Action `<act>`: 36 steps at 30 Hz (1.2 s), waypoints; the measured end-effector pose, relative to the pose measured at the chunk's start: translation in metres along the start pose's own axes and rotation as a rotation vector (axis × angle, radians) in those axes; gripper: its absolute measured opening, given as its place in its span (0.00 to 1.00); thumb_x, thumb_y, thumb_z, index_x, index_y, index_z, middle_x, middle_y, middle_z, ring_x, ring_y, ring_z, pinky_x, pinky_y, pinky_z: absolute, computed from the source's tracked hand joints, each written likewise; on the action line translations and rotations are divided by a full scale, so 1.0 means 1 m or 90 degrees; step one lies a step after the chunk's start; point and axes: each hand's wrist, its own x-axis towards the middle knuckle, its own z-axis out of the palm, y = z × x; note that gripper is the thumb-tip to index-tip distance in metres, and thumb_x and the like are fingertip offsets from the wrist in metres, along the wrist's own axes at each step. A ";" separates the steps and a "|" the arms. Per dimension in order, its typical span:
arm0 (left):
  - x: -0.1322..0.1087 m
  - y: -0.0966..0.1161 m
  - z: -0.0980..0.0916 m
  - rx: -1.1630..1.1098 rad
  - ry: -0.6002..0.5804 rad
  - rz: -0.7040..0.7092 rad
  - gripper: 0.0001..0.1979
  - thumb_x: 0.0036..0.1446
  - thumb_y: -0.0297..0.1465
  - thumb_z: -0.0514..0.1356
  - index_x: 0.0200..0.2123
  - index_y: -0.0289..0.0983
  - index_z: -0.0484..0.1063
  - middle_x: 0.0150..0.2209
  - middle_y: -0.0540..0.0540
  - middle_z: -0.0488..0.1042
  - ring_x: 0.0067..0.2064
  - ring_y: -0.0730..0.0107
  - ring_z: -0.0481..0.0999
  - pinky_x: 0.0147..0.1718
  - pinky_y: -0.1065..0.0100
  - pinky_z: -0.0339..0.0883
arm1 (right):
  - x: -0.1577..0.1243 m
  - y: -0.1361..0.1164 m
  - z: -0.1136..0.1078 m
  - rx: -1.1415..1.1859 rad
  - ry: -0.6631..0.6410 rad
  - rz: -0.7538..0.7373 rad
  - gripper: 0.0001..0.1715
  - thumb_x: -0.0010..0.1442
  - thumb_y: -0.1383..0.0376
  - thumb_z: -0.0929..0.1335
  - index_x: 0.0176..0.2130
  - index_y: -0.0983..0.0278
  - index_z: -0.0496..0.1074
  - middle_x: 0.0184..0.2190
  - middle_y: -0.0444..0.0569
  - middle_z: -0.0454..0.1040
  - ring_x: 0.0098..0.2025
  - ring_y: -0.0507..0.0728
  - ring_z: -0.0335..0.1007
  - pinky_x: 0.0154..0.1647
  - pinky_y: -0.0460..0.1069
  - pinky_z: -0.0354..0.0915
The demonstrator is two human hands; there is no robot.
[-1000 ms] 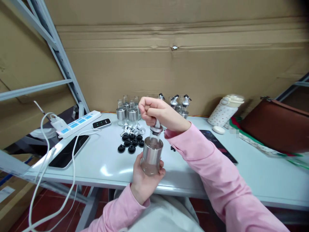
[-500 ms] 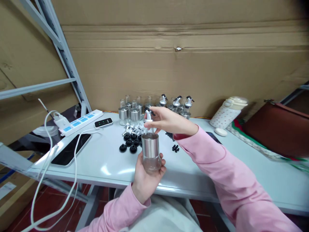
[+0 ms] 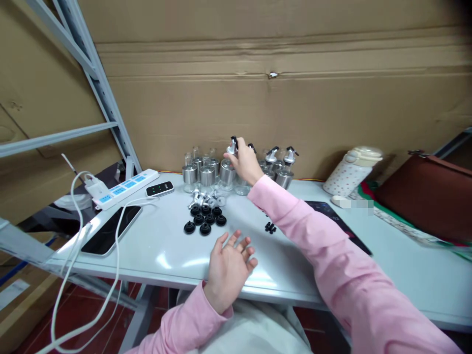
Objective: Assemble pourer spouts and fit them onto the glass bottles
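My right hand (image 3: 245, 163) reaches to the back of the white table (image 3: 155, 248) and pinches the black-and-silver spout top of a glass and steel bottle (image 3: 227, 172), which stands among the other bottles there. My left hand (image 3: 229, 265) hovers open, palm up, over the table's front edge and holds nothing. Several spout-less bottles (image 3: 201, 169) stand left of the held one, and finished bottles with spouts (image 3: 283, 167) stand to its right. Loose silver spouts (image 3: 204, 199) and black rubber stoppers (image 3: 204, 220) lie between the two hands.
A phone (image 3: 110, 228), white cables, a power strip (image 3: 123, 188) and a small black device (image 3: 160, 188) lie at the left. A dark tablet (image 3: 339, 223), white flask (image 3: 350, 172) and brown bag (image 3: 424, 196) are at the right. Cardboard lines the back.
My left hand let go of the bottle and opened. My right hand carried the bottle by its spout from the front to the row at the back.
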 end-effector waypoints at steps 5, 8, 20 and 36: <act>0.000 0.000 0.001 0.020 0.011 0.005 0.08 0.53 0.33 0.53 0.35 0.36 0.64 0.32 0.46 0.67 0.28 0.71 0.67 0.28 0.69 0.57 | 0.007 0.015 0.021 -0.019 -0.049 0.043 0.18 0.56 0.66 0.64 0.46 0.68 0.59 0.37 0.57 0.70 0.40 0.60 0.69 0.43 0.54 0.63; 0.000 -0.001 0.003 0.044 0.024 0.023 0.06 0.52 0.31 0.52 0.35 0.37 0.63 0.32 0.46 0.66 0.28 0.71 0.66 0.28 0.70 0.57 | 0.011 0.025 0.029 -0.008 -0.056 0.087 0.20 0.56 0.65 0.64 0.48 0.69 0.58 0.36 0.56 0.70 0.41 0.60 0.69 0.43 0.53 0.63; 0.002 -0.001 0.001 0.055 0.024 0.030 0.05 0.51 0.27 0.53 0.34 0.37 0.63 0.31 0.47 0.66 0.28 0.72 0.67 0.27 0.71 0.57 | -0.054 -0.009 -0.007 -0.186 -0.240 -0.092 0.11 0.58 0.70 0.61 0.38 0.67 0.71 0.38 0.55 0.70 0.44 0.59 0.66 0.43 0.49 0.60; 0.003 -0.002 0.004 0.061 0.051 0.041 0.06 0.57 0.28 0.48 0.38 0.37 0.60 0.34 0.45 0.67 0.31 0.69 0.70 0.28 0.70 0.61 | -0.078 0.021 0.005 -0.092 -0.391 0.066 0.06 0.47 0.71 0.67 0.29 0.69 0.75 0.27 0.50 0.76 0.28 0.52 0.69 0.32 0.44 0.60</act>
